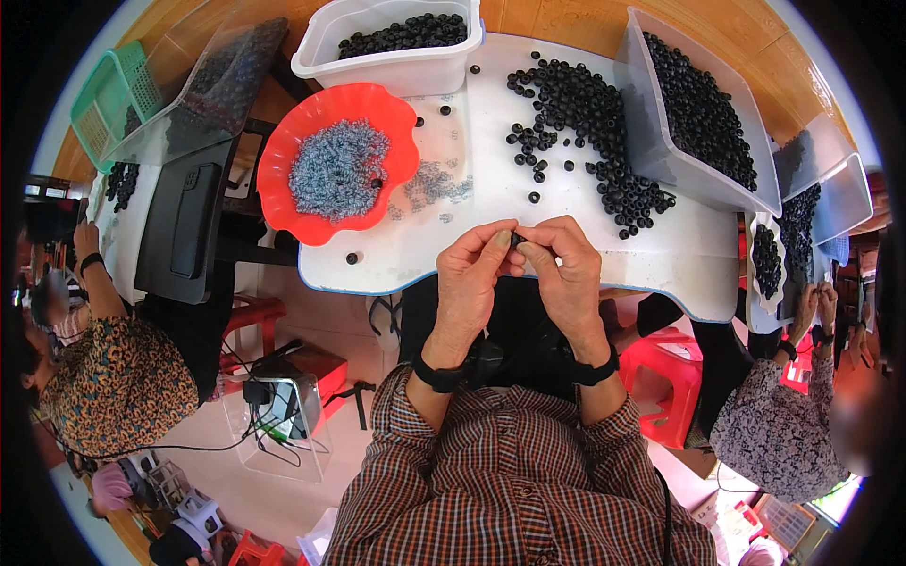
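Note:
My left hand (469,275) and my right hand (568,274) meet just over the front edge of the white table (510,132). Between the thumbs and fingertips of both is a small black round part (515,240), mostly covered by the fingers. Beyond my hands, a heap of similar black parts (604,123) spreads over the table. To the left, a red scalloped bowl (274,174) holds a pile of small clear bluish pieces (338,170), with a black part among them. More clear pieces (439,184) lie loose beside the bowl.
A white tub (387,71) of black parts stands at the back, and a large clear bin (698,179) of them at the right. One black part (352,258) sits near the front left edge. Other people work at tables on both sides; a red stool (665,377) stands below.

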The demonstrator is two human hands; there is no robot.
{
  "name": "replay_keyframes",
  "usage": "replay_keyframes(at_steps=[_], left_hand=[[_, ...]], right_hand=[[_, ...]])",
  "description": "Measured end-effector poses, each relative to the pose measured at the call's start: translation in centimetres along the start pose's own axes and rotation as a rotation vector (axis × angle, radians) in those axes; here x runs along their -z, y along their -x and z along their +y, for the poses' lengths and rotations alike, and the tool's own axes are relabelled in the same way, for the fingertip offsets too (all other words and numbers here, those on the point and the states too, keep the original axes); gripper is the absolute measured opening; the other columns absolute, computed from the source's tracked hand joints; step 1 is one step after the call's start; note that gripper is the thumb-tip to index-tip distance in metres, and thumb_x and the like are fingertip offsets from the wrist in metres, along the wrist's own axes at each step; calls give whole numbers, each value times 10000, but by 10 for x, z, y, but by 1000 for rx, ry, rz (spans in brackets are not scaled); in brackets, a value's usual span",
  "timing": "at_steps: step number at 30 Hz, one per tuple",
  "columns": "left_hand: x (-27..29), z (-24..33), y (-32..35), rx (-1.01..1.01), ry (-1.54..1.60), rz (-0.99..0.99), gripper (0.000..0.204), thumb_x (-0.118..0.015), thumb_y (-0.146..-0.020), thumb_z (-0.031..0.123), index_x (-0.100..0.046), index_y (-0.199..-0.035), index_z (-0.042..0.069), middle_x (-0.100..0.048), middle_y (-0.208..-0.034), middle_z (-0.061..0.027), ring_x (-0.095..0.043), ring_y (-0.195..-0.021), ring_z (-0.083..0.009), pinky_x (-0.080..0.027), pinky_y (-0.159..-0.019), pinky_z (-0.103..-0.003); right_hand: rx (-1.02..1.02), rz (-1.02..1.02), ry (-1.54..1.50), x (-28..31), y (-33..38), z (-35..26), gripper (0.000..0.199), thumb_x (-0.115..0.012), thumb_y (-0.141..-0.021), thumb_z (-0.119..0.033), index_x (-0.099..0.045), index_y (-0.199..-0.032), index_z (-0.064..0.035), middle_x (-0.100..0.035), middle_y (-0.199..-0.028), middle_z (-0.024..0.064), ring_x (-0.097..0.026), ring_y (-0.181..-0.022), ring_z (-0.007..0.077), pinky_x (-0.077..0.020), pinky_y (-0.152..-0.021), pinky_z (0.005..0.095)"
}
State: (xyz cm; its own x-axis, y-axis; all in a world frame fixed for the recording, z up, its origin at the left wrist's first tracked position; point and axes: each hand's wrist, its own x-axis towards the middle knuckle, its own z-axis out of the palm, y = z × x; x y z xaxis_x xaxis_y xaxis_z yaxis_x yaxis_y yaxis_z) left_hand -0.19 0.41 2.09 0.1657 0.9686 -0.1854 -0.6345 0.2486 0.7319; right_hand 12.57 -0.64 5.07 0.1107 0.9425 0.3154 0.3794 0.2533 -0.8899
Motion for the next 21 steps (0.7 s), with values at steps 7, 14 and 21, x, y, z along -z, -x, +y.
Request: replay_keyframes(at_steps=[7, 14, 21], left_hand=[[1, -1, 2, -25, -10, 6, 203, -588, -964, 65, -651, -1133, -29, -674, -890, -71, -629, -733, -110, -546, -669, -233], [0, 1, 2, -20, -7, -31, 183, -591, -964, 68, -649, -1106, -34, -673, -885, -79, -626, -723, -113, -547, -667, -235], [0, 1, 3, -36, 3, -27, 184, -586, -968, 73, -649, -1106, -31, -669, -869, -73, -623, -730, -107, -545, -665, -228]], right_hand=[[-29, -40, 1, 4, -3, -9, 127, -660, -843, 65, -663, -957, 10, -605, -874, 71, -652, -723, 132, -534, -634, 242], [-226, -22, -266, 4, 2, -2, 96, -673, -854, 48, -667, -945, 19, -638, -897, 56, -650, -742, 102, -534, -650, 225], [-137, -22, -235, 5, 3, 3, 121, -672, -862, 35, -682, -981, 21, -633, -915, 56, -640, -786, 107, -526, -695, 229]])
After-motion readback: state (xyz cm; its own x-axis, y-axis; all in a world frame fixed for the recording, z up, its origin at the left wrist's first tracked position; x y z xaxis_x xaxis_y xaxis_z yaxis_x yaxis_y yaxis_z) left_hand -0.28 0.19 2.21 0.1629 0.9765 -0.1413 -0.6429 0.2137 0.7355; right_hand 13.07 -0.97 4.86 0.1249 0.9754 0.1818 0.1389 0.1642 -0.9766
